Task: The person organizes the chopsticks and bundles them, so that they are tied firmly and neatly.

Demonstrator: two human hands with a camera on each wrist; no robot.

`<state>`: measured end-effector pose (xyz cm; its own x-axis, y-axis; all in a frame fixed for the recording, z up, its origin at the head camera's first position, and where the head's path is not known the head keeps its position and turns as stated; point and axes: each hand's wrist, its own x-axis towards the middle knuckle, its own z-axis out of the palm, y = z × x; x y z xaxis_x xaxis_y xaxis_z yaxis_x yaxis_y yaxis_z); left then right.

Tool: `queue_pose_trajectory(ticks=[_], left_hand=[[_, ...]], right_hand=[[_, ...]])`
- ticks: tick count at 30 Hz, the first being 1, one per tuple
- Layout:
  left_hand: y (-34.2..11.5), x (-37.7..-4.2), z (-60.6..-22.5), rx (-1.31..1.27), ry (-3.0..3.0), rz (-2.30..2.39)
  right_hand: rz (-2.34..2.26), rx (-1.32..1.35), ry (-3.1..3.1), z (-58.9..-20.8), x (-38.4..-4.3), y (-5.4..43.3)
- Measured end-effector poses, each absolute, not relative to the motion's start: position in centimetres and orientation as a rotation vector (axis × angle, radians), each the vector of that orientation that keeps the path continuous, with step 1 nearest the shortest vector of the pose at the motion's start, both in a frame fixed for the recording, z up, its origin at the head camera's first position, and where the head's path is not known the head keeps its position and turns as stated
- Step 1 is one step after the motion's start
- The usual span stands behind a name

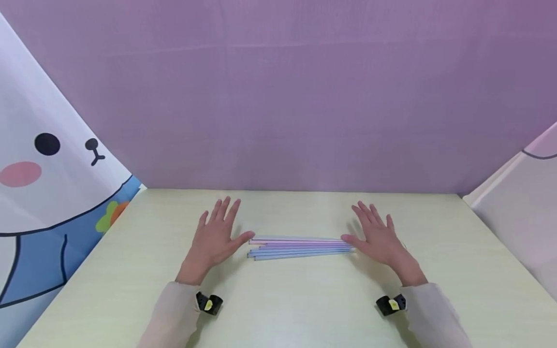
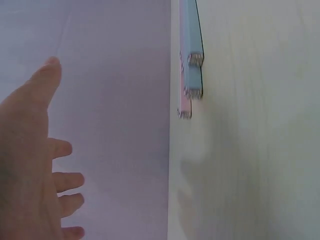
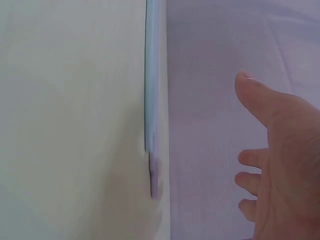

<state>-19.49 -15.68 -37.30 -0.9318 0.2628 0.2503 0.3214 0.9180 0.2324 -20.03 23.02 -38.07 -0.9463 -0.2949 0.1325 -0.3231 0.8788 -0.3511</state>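
Note:
A loose bundle of slim, straight pastel sticks (image 1: 300, 247) in blue, purple and pink lies crosswise on the table; their exact kind is unclear. Rough, silvery ends show on the blue sticks (image 2: 193, 45) in the left wrist view. My left hand (image 1: 216, 244) is spread out at the bundle's left end, its thumb close to the tips. At the right end my right hand (image 1: 380, 241) has its fingers extended, the thumb overlapping the stick ends in the head view. Neither hand grips anything; the right wrist view shows its thumb apart from the sticks (image 3: 151, 90).
The pale wooden table (image 1: 300, 304) ends at a purple cloth backdrop (image 1: 304, 106). A printed cartoon cloth (image 1: 56, 203) hangs along the left side, with another pale cloth (image 1: 522, 212) on the right. Black wrist cameras (image 1: 210, 303) sit at both sleeves.

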Motion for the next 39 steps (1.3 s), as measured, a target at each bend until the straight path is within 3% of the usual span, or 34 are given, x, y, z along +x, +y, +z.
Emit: queue_pose_trajectory(ticks=[9,18,28,39], left_hand=[[-14.2,-18.9,-38.1,-0.653,-3.045,-0.830],[-13.0,-19.2,-40.4,-0.749,-3.090,-0.847],[-12.5,-19.6,-42.2,-0.645,-2.986,-0.796],[-12.4,-20.0,-43.1,-0.607,-2.884,-0.882]], right_hand=[[0.924,0.688,-2.983,-39.3,-19.5,20.5],[1.070,0.788,-3.005,-40.7,-19.4,19.5],[0.860,0.824,-2.802,-42.6,-19.7,18.6],[0.804,0.745,-2.762,-42.4,-19.4,17.8]])
